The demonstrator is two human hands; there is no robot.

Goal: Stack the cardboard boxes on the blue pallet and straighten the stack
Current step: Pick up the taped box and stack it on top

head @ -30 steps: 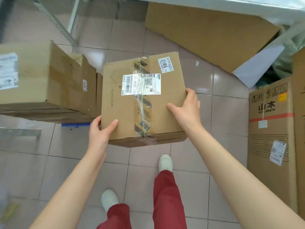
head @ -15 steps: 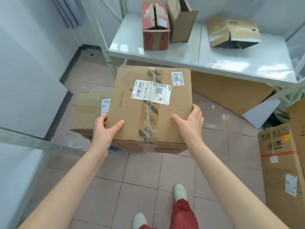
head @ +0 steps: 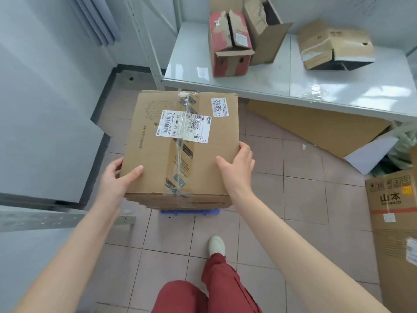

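A taped box (head: 180, 150) with a shipping label (head: 184, 126) on top is held between both hands above the blue pallet (head: 189, 212), of which only a strip shows under its near edge. Edges of other boxes (head: 187, 203) are seen directly beneath it; whether it rests on them cannot be told. The left hand (head: 117, 179) is pressed against the left side, thumb laid over the top near the corner. The right hand (head: 237, 166) is clasped on the right edge, thumb on top and fingers wrapped down the side. Behind, three torn boxes are set on a grey table (head: 316, 91), and a flat cardboard sheet (head: 316, 129) lies on the tiled floor (head: 293, 199) beneath it. A printed carton (head: 392, 211) stands at the right.
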